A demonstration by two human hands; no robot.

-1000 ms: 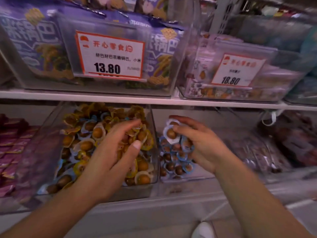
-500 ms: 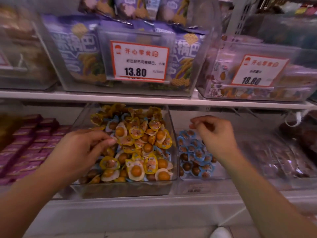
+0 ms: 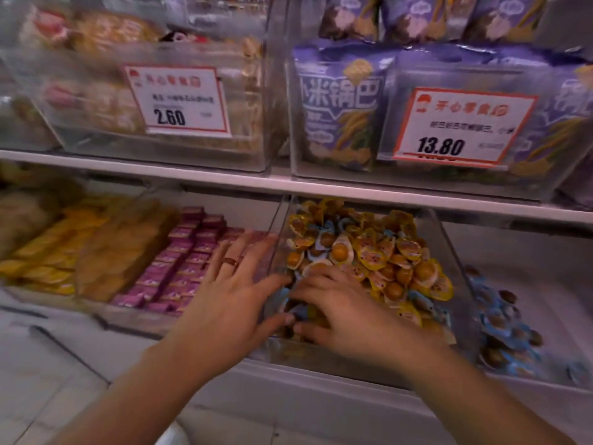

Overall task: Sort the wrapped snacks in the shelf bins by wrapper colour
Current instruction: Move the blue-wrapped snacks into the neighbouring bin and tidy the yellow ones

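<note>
Wrapped snacks (image 3: 369, 255) fill the clear bin (image 3: 449, 248); both hands, left hand (image 3: 231, 303) and right hand (image 3: 346, 313), spread wide at its front-left corner.

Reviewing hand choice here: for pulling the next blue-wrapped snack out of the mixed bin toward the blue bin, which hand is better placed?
Probably the right hand. It lies inside the mixed bin, fingers among blue-wrapped snacks at the front left, and the blue bin sits on its side. The left hand rests spread at the bin's left wall.
</note>
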